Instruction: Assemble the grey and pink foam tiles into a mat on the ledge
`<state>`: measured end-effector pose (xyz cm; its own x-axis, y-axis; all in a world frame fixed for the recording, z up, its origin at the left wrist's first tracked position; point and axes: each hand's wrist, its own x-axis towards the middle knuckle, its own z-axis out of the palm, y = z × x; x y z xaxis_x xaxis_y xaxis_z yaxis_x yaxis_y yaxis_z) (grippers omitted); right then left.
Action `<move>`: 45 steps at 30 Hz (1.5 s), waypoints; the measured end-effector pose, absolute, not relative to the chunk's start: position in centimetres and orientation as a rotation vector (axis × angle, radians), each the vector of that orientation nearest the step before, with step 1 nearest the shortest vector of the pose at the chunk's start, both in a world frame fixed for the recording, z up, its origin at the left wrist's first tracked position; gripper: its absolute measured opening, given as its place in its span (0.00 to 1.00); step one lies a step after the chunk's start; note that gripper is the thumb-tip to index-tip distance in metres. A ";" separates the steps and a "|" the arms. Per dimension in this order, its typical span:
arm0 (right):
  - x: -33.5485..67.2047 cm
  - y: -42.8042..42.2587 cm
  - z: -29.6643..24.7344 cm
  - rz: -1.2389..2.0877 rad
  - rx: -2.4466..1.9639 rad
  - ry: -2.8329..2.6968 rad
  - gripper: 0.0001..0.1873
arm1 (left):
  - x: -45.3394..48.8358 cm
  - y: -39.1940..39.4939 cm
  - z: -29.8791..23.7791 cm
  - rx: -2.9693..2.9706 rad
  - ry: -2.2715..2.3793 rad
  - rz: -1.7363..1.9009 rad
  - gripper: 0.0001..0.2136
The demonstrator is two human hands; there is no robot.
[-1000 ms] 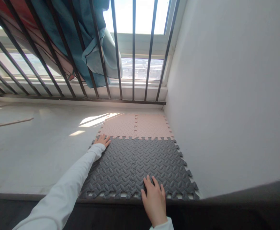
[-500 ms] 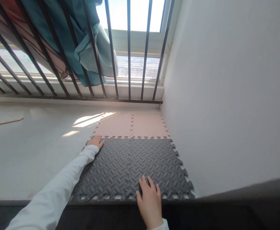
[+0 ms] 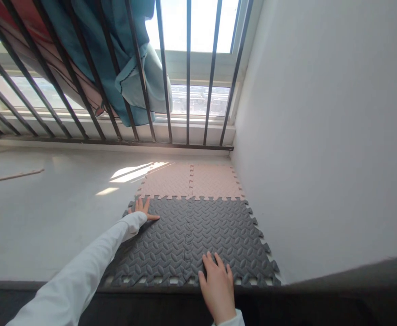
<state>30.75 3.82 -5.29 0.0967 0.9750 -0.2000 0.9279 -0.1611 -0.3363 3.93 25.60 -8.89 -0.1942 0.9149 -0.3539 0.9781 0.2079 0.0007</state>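
Two dark grey foam floor mats [image 3: 218, 231] with a raised tread pattern lie side by side, their toothed edges meeting along a middle seam. Beyond them are two pink foam floor mats [image 3: 215, 181], bordering the grey ones along a toothed seam. My left hand [image 3: 144, 210] rests with fingers spread on the far left corner of the left grey mat. My right hand [image 3: 217, 283] lies open over the near edge of the right grey mat, fingertips on its surface. Neither hand grips anything.
A white wall [image 3: 320, 136] rises on the right. Dark metal railing bars [image 3: 188, 90] stand at the back before a window, with teal cloth [image 3: 130, 90] hanging behind them. A thin strip [image 3: 13, 176] lies on the pale floor [image 3: 59, 217] at left.
My left hand has spread its fingers and slid slightly nearer along the grey mat's left side. The right hand stays at the near edge. The view has shifted a little left.
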 end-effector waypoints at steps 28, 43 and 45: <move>26.9 30.3 -6.7 0.219 -1.964 -2.201 0.33 | 3.9 24.4 -9.1 1.739 2.156 -0.457 0.54; 28.1 35.0 -6.3 0.290 -1.922 -2.284 0.26 | 3.7 24.0 -9.6 1.842 2.172 -0.317 0.51; 28.3 35.4 -5.9 0.258 -1.927 -2.330 0.24 | 3.6 23.9 -9.8 1.827 2.177 -0.335 0.50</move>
<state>28.26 35.45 -5.91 -0.1898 0.9815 -0.0255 0.9633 0.1811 -0.1981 3.62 23.93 -9.80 -0.1620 0.9201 -0.3567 0.9848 0.1740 0.0015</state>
